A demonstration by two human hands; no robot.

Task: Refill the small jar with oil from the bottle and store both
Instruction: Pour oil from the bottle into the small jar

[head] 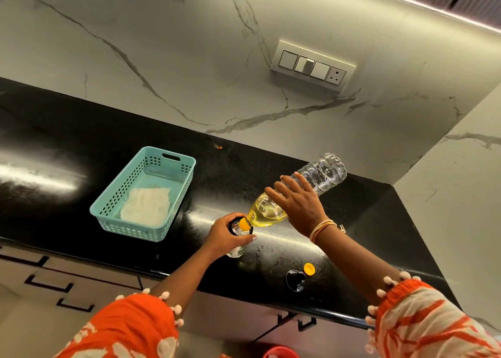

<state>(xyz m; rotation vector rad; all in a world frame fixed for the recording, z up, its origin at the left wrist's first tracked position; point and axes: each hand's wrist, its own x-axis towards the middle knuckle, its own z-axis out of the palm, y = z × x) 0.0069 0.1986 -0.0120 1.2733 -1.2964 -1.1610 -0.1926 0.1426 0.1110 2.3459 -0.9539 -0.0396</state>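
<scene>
My right hand (296, 203) grips a clear plastic oil bottle (322, 174) around its middle and holds it tipped down to the left. Yellow oil has pooled at the bottle's neck, and its orange mouth (244, 224) sits at the opening of a small glass jar (238, 249). My left hand (223, 238) holds the jar around its upper part as it stands on the black counter (81, 141). The yellow bottle cap (309, 268) and the black jar lid (295, 279) lie on the counter near its front edge, right of the jar.
A teal perforated plastic basket (127, 231) with a white cloth (147, 204) inside stands left of the jar. A marble wall with a switch plate (313, 66) rises behind the counter, and a side wall closes off the right end. Drawers run below the front edge.
</scene>
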